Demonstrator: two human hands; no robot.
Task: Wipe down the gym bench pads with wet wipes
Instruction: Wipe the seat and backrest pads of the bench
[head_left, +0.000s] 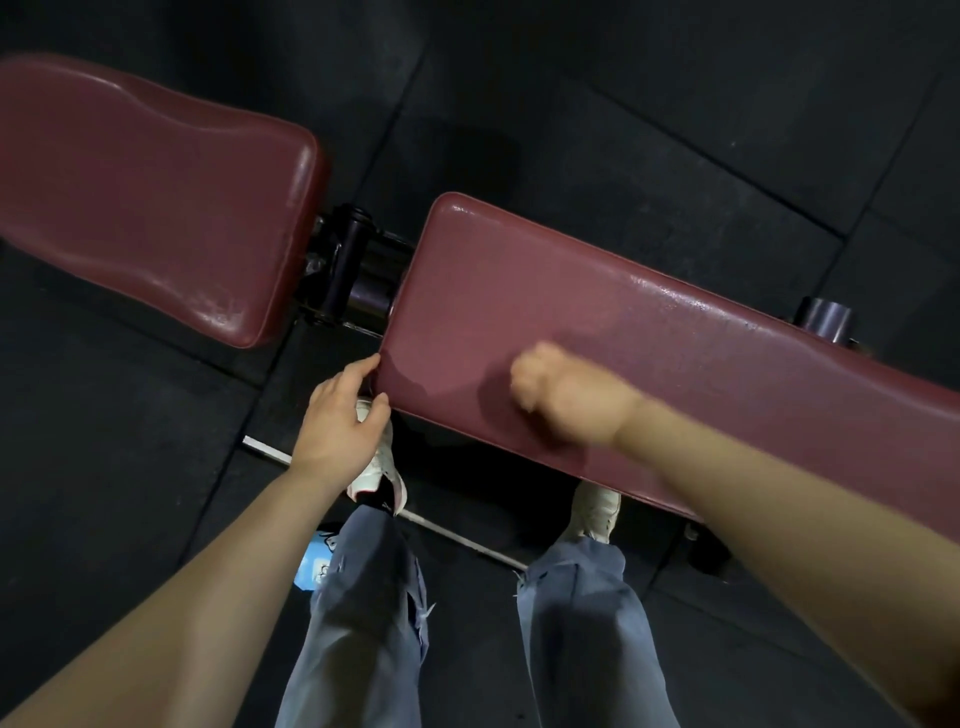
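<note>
A maroon back pad (156, 197) lies at left. The left hand (340, 421), fingers relaxed, touches the corner of the maroon seat pad (649, 332). On it the blurred right hand (566, 395) is fisted; any wipe is hidden.

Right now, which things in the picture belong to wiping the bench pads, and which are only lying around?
For the job:
- long bench pad, partly wet and shiny
- smaller pad
- right hand, blurred, fist on the long pad; no wipe visible
- left hand, touching the long pad's corner

Just there:
- blue packet on the floor, contents unclear
- black hinge between the pads
- floor mats
</note>
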